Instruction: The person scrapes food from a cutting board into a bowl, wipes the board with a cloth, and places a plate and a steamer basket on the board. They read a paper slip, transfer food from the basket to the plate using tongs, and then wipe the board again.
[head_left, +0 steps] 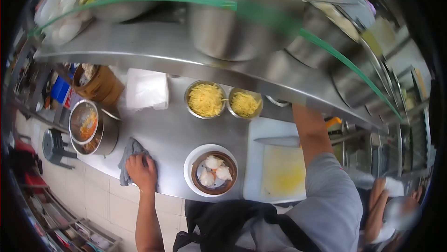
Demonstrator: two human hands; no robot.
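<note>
My left hand [141, 173] presses on a crumpled grey cloth [125, 162] at the left front edge of the steel counter, fingers curled over it. My right arm reaches forward under the overhead shelf, which hides the hand and anything in it. Close to my body, a round bamboo steamer [197, 183] with three pale dumplings [213, 162] sits on a white plate [188, 176]. Right of it lies a white cutting board [254, 168] with a yellow-stained area; a knife [279, 141] rests across it, its handle end behind my right arm.
Two metal bowls of yellow shreds [206, 99] stand under the steel shelf [153, 61]. At left are a metal pot [109, 135] with a bowl in its top, white sheets [147, 89] and a brown container [104, 86]. Large pots line the shelf. Other people [391, 210] are at right.
</note>
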